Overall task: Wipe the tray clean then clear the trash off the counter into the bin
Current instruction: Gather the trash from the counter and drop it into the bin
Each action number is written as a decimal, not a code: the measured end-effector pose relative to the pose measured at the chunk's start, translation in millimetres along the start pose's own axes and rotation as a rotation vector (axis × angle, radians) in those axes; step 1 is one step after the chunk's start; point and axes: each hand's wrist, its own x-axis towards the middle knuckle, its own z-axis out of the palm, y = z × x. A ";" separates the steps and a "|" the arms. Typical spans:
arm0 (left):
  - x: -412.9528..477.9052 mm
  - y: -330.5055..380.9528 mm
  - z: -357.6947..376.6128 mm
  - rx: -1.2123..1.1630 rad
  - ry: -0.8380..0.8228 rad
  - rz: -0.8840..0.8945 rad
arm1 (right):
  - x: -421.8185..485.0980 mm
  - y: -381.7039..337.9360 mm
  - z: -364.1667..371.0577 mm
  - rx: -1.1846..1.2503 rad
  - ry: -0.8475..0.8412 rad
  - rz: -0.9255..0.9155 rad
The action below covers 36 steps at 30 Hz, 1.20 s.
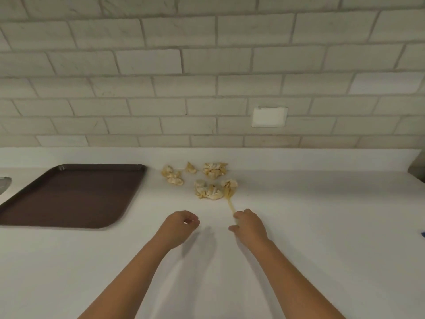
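Note:
A dark brown tray (69, 196) lies flat on the white counter at the left. Several crumpled tan paper scraps (215, 170) sit in a loose group near the back wall, right of the tray. A thin twisted strip (230, 203) trails from the nearest wad (212, 189) toward me. My right hand (249, 225) pinches the near end of that strip. My left hand (180, 225) hovers over the counter beside it, fingers curled, holding nothing.
The white counter (322, 215) stretches right and toward me. A tiled wall with a white outlet plate (269, 116) stands behind. A metal edge (4, 183) shows at the far left, a small blue thing (423, 234) at the right edge.

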 end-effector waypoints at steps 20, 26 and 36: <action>164.3 6.2 58.3 0.366 0.110 0.270 | 44.2 12.5 -9.7 0.289 0.225 0.003; 140.8 -30.6 57.0 0.257 0.253 0.389 | 104.7 -7.6 -21.2 0.240 0.441 -0.172; 117.3 -58.6 35.3 0.276 0.340 0.319 | 142.3 -10.1 37.8 -0.162 0.426 -0.301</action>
